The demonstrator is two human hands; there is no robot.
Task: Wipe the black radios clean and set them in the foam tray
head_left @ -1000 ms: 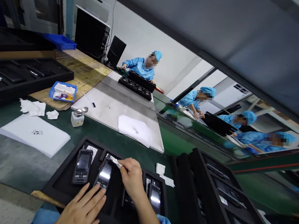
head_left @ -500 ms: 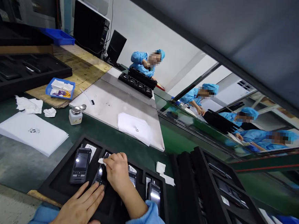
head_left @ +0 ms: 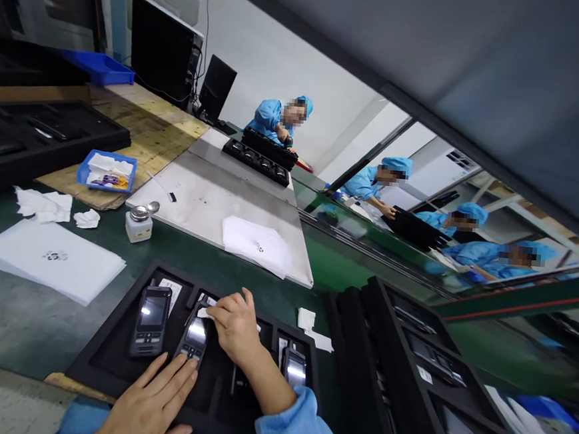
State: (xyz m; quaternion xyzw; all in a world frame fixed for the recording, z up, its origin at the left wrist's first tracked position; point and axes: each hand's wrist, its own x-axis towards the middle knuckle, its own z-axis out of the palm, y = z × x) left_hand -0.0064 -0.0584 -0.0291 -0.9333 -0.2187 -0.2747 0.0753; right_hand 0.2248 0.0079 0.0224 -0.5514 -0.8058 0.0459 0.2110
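A black foam tray lies before me with several keypad handsets in its slots. My left hand rests flat, fingers stretched, with its fingertips on the lower end of the second handset. My right hand is closed on a small white wipe, held against the top of that handset's screen. Another handset sits to the left, face up beside a white label. At the right end is a further handset. The handset between is mostly hidden under my right forearm.
Stacked black foam trays stand at the right. Beyond my tray are a small dispenser bottle, white sheets, crumpled tissues and a blue bin. Co-workers in blue caps sit across the line, one behind a black tray.
My right hand has moved slightly up and right with the wipe, uncovering more of the handset's screen. My left hand stays in place. The whole view has shifted slightly.
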